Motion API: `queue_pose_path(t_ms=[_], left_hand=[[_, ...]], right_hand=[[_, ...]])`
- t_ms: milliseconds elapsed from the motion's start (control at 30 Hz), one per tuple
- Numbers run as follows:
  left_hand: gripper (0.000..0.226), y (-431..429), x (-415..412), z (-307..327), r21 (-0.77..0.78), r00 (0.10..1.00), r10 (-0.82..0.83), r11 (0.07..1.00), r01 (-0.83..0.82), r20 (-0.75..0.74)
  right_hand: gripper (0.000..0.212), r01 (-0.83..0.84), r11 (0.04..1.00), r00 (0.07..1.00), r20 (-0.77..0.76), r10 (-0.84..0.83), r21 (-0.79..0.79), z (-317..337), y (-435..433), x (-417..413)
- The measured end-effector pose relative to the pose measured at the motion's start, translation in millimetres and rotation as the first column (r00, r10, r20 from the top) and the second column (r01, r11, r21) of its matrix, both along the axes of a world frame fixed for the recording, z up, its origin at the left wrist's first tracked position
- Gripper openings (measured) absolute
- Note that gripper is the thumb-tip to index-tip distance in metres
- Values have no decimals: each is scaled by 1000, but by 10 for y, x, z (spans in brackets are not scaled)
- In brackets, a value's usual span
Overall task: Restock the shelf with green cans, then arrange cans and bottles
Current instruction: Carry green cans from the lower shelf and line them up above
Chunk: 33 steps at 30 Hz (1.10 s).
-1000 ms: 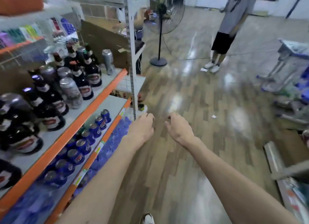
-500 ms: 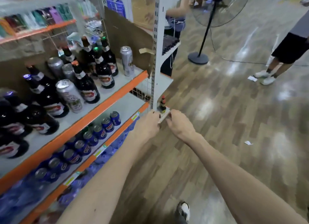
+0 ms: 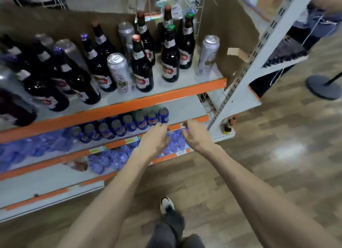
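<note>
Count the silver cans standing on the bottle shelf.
4, perhaps more hidden. One stands alone at the right end, one at the front among the bottles, one at the back behind the bottles, one blurred farther left.

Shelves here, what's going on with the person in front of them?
A person stands before a store shelf, both arms stretched toward the row of blue cans on the second tier. The left hand and right hand are loosely curled and hold nothing. Dark bottles and silver cans stand mixed on the tier above. No green cans are in hand.
</note>
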<state>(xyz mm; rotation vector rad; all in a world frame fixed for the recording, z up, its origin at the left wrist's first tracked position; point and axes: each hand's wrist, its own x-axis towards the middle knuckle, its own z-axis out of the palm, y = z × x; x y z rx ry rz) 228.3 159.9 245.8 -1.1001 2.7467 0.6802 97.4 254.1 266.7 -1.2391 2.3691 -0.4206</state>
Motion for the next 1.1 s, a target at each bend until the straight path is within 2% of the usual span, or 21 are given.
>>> queue_pose_path(t_ms=[267, 433, 600, 700, 800, 933, 1100], left_hand=[[31, -699, -34, -986, -22, 970, 235, 971, -236, -58], [29, -1165, -168, -1816, -189, 939, 307, 924, -333, -151], [23, -1791, -249, -2315, -324, 897, 339, 847, -422, -283], [36, -2219, -246, -2441, -379, 868, 359, 793, -477, -342], [36, -2608, -235, -2500, -445, 879, 407, 758, -477, -249], [34, -2950, -271, -2596, -450, 911, 399, 798, -402, -105], [35, -3121, -356, -2788, -521, 853, 512, 704, -482, -99]], right_hand=[[25, -162, 985, 987, 8, 163, -64, -1079, -886, -205], [22, -217, 955, 976, -71, 206, -204, -1944, -1658, -249], [29, -304, 901, 952, -118, 281, -309, -2414, -2364, -278], [27, -379, 838, 922, -241, 304, -393, -2594, -2817, -320], [33, -397, 824, 914, -255, 315, -405, -2691, -3227, -376], [41, -423, 834, 902, -249, 351, -356, -2776, -3655, -426], [36, -442, 858, 890, -242, 385, -261, -2898, -3900, -391]])
